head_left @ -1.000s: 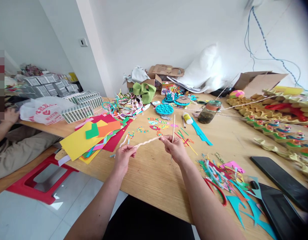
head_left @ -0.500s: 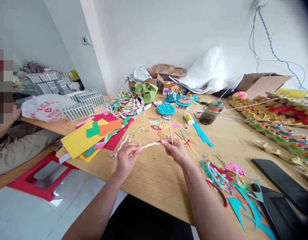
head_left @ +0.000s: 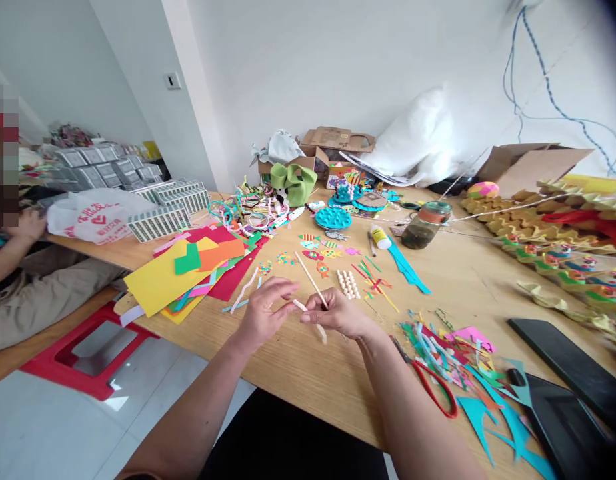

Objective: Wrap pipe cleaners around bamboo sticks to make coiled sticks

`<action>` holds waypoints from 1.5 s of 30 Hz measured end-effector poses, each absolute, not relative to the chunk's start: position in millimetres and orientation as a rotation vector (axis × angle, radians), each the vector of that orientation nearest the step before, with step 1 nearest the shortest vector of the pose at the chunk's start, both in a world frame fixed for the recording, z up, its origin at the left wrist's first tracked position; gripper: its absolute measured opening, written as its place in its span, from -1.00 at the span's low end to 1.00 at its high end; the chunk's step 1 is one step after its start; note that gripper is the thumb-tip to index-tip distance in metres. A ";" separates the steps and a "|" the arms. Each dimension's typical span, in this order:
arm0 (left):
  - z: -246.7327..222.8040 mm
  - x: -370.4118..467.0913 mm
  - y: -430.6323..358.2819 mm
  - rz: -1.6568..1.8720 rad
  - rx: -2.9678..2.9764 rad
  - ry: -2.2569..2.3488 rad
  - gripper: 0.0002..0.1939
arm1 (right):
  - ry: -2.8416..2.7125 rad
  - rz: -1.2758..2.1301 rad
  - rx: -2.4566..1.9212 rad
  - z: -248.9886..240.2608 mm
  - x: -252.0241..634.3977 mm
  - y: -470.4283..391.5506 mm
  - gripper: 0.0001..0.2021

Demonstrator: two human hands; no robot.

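Note:
A thin wooden stick (head_left: 309,276) is gripped in my right hand (head_left: 342,313), slanting up to the left. The same hand pinches a whitish twisted strip (head_left: 321,333), whose lower end hangs below the fingers. My left hand (head_left: 262,312) is just to the left, thumb and forefinger spread, the thumb tip close to the strip's other end. Whether they touch is hard to tell. Beyond my right hand lie small cream coiled pieces (head_left: 348,285) in rows. Colourful paper fish (head_left: 323,269) and tiny paper bits (head_left: 283,257) lie farther back.
Red-handled scissors (head_left: 441,393) lie by my right forearm, beside paper scraps (head_left: 438,350) and a dark phone (head_left: 553,357). Coloured sheets (head_left: 158,277) are at left. A glass jar (head_left: 423,230) and glue bottle (head_left: 381,239) stand behind. Another person's hand (head_left: 31,225) shows at far left.
My left hand has let go of the strip, and its fingers have parted. The stick in my right hand has tilted from upright to leftward. The strip is no longer stretched between the hands.

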State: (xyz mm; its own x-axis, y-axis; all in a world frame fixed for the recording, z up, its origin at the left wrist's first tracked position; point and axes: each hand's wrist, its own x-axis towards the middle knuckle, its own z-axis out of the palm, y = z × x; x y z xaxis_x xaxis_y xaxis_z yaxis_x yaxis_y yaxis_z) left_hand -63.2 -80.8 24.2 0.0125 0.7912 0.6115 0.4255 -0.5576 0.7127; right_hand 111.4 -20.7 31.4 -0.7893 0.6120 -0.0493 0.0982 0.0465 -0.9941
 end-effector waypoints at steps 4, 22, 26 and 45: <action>22.1 -58.2 -83.5 1.453 1.469 1.208 -0.69 | -1.851 1.713 -0.815 29.6 109.5 -20.2 -0.65; 15.1 -43.7 -74.9 1.574 1.069 1.200 -0.86 | -1.992 1.644 -0.856 26.8 108.7 -17.0 -0.64; 14.0 -42.2 -73.2 1.549 0.977 1.120 -0.83 | -1.992 1.648 -0.859 30.1 110.1 -18.8 -0.62; 11.8 -29.4 -62.9 1.641 0.706 0.877 -0.82 | -1.784 1.612 -0.933 26.1 106.5 -18.0 -0.66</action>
State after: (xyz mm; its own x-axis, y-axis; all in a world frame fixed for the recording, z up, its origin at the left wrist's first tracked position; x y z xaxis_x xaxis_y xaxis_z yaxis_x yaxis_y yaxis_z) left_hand -29.4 -62.9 11.8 -0.2304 0.9730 0.0094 -0.5329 -0.1343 0.8354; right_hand 106.5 -18.0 26.1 -0.6044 0.7952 -0.0487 0.1291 0.0374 -0.9909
